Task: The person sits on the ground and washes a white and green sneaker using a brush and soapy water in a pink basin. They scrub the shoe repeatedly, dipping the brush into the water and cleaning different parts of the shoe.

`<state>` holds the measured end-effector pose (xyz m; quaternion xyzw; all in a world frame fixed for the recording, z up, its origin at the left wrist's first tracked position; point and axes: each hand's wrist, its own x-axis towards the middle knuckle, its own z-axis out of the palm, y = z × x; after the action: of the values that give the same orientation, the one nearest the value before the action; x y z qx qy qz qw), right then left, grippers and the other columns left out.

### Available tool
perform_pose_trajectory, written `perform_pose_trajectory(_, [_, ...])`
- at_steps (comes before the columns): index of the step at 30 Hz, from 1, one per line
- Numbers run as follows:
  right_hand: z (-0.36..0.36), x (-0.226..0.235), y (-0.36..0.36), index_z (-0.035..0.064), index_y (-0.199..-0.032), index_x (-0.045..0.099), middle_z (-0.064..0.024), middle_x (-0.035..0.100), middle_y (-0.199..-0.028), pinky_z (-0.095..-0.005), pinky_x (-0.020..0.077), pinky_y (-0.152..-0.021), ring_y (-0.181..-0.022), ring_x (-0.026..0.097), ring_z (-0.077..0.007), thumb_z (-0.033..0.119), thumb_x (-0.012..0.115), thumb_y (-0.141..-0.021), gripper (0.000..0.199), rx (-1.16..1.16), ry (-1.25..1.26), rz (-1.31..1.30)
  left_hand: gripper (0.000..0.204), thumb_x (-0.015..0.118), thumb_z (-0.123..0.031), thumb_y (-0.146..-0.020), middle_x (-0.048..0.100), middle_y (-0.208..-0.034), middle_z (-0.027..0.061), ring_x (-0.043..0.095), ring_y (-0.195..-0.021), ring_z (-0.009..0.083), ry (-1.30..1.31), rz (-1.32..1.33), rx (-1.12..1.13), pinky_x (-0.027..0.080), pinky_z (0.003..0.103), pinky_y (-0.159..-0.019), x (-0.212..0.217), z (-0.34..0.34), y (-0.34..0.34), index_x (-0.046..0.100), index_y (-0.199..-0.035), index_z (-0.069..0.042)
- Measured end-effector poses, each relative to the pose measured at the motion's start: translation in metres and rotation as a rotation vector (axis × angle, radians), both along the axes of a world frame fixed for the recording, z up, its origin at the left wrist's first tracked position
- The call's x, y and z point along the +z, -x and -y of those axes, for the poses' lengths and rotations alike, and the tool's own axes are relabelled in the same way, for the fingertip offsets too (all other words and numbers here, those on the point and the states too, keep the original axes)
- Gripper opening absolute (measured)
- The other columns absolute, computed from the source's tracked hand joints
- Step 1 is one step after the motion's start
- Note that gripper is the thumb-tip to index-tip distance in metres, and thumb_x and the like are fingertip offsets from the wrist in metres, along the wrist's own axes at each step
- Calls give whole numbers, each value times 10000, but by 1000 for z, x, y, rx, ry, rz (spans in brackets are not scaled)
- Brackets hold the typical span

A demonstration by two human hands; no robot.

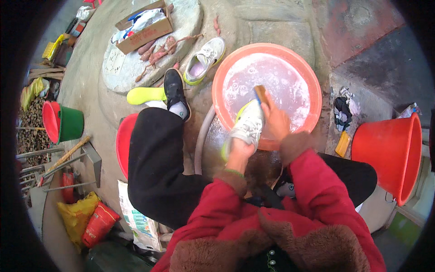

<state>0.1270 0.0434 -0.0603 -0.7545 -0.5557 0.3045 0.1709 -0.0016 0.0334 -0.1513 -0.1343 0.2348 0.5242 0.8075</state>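
My left hand [241, 149] grips a white sneaker [249, 124] with a yellow-green sole, tilted over the near rim of an orange basin [218, 88]. Foamy, cloudy water [272, 72] fills the basin. In my right hand [275, 117] is a wooden-backed scrub brush [260, 93], its bristle side held close to the shoe's toe. A matching sneaker [205, 60] lies on the ground left of the basin. A yellow-green insole [146, 95] rests beside my black shoe [174, 86].
A cardboard box [147, 34] and sweet potatoes [158, 54] lie on a round stone slab [186, 22]. A grey hose [204, 136] curves by the basin. An orange-red bucket [385, 156] stands right, a green bucket [71, 124] far left. Cloths [343, 111] and a yellow brush [343, 144] lie right.
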Motion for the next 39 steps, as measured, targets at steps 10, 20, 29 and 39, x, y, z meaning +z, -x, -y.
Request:
perform_pose_trajectory(10, [5,-6,2,247,-1529,412,-307,676,-840,-589,485,-709,-823,657,-506,422,478,-1042,522,-5,-46,-60,385,440,-252,-1063,626,-1314,127,605,-1192,273,-158,240,-52,503,412,-1040,-7,-4,4,560,-1357,-36])
perform_pose_trajectory(20, [6,-7,2,236,-1551,368,-286,696,-890,-586,495,-744,-857,679,-483,427,445,-1055,537,-3,-11,-96,341,464,-212,-1053,645,-1275,125,616,-1171,270,25,260,-52,516,386,-1024,9,-4,4,592,-1315,-37])
perform_pose_trajectory(29, [10,-9,1,271,-1556,357,-291,688,-867,-584,502,-730,-822,667,-496,434,453,-1050,540,18,-20,27,339,455,-237,-1062,647,-1215,114,633,-1086,245,-15,-17,-36,549,384,-945,15,-3,-2,580,-1303,-34])
perform_pose_trajectory(39, [8,-27,-7,261,-1536,386,-279,697,-899,-591,494,-749,-865,670,-488,413,447,-1052,511,-19,68,-11,350,487,-252,-1059,633,-1226,89,630,-1108,216,-21,-66,-85,558,349,-924,18,-7,-9,570,-1320,-34])
